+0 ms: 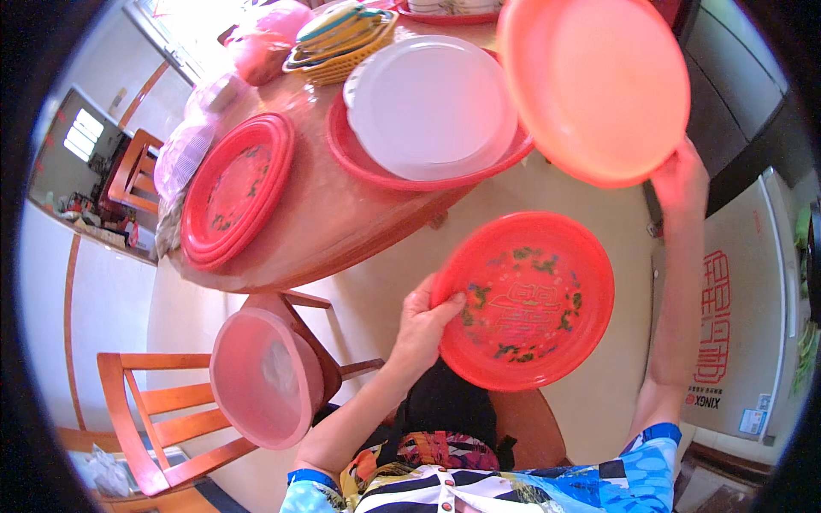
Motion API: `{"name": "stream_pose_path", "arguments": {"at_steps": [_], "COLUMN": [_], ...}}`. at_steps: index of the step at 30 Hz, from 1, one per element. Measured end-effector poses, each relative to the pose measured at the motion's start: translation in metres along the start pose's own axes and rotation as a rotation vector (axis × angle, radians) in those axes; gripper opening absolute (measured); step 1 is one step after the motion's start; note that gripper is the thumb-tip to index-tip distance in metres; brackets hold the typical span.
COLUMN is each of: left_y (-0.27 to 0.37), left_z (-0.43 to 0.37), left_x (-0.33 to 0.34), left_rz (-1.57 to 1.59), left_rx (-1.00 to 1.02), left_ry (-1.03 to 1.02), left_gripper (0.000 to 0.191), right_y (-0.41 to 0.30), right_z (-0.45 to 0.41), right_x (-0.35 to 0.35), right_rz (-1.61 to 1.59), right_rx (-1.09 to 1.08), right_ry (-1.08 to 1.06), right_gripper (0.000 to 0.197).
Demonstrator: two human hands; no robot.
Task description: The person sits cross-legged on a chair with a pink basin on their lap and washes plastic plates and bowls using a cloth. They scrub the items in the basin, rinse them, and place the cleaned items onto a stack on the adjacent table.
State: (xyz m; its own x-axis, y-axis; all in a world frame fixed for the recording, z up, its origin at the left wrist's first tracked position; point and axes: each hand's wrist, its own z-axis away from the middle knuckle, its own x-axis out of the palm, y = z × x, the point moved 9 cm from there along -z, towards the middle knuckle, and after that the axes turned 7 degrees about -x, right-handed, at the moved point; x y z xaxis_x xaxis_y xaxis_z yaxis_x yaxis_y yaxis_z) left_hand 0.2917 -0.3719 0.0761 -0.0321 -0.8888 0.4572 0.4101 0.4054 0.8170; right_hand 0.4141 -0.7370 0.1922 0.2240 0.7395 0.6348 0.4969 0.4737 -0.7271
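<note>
My left hand (422, 327) grips the left rim of a round red plastic tray (526, 314), thumb on top. Green leaf patterns and an embossed character decorate its face, held above my lap. Raised at the upper right, my right hand (685, 176) holds the lower edge of an orange-red round plastic tray or basin (596, 90). Only part of those fingers shows, the rest being behind the rim. On the table nearby, a whitish translucent round lid or tray (436, 109) rests tilted in a red basin (385, 170). A stack of red patterned trays (237, 192) lies at the table's left.
The wooden table (346, 224) has a curved near edge. A yellow basket (340, 54) and pink plastic bags (269, 38) stand on its far side. At the left, a pink basin (266, 378) sits on a wooden chair (173, 410). A refrigerator (731, 320) stands to the right.
</note>
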Motion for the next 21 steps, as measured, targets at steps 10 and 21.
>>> {"name": "stream_pose_path", "arguments": {"at_steps": [10, 21], "left_y": [0.1, 0.119], "left_z": [0.05, 0.039], "left_x": [-0.098, -0.166], "left_rz": [0.313, 0.377], "left_rx": [0.217, 0.294], "left_ry": [0.212, 0.282], "left_gripper": [0.028, 0.028], "right_y": [0.137, 0.141], "right_z": [-0.045, -0.029], "right_x": [0.129, 0.146], "right_rz": [0.204, 0.355], "right_rx": [0.304, 0.312], "right_ry": [-0.201, -0.078], "right_gripper": [0.027, 0.027]}}
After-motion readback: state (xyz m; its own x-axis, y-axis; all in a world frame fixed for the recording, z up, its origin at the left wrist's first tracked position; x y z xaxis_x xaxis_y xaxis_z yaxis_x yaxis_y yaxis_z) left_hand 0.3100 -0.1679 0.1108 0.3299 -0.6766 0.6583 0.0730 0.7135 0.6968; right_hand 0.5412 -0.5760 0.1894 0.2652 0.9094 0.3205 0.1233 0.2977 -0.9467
